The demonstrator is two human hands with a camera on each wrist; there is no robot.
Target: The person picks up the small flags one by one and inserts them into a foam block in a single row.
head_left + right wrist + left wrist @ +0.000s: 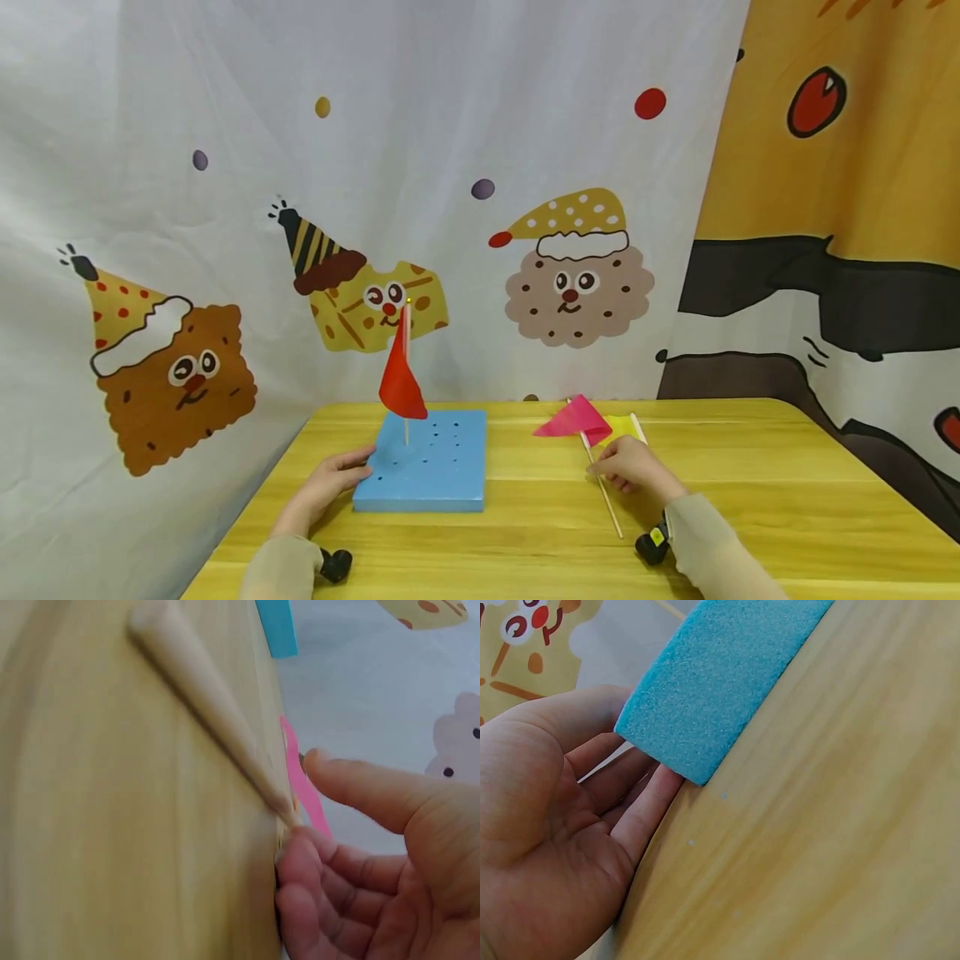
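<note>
A blue foam block [442, 492] with several holes lies on the table. A red flag [402, 387] stands upright in it on a thin stick. Fingertips of my left hand [318, 496] touch the block's left side; the left wrist view shows the hand [562, 802] against the block's end [712, 682]. A pink flag [576, 419] lies to the right, partly over a yellow flag [621, 427]. My right hand [636, 465] touches the pink flag's wooden stick [202, 686] with its fingertips. In the right wrist view, the thumb stands apart from the stick.
The wooden table [525, 550] extends around the block and flags. Behind it hangs a white cloth [480, 100] printed with cartoon snacks. Another cloth [840, 183] in orange, black and white hangs at the right. Each wrist carries a small black camera [336, 566].
</note>
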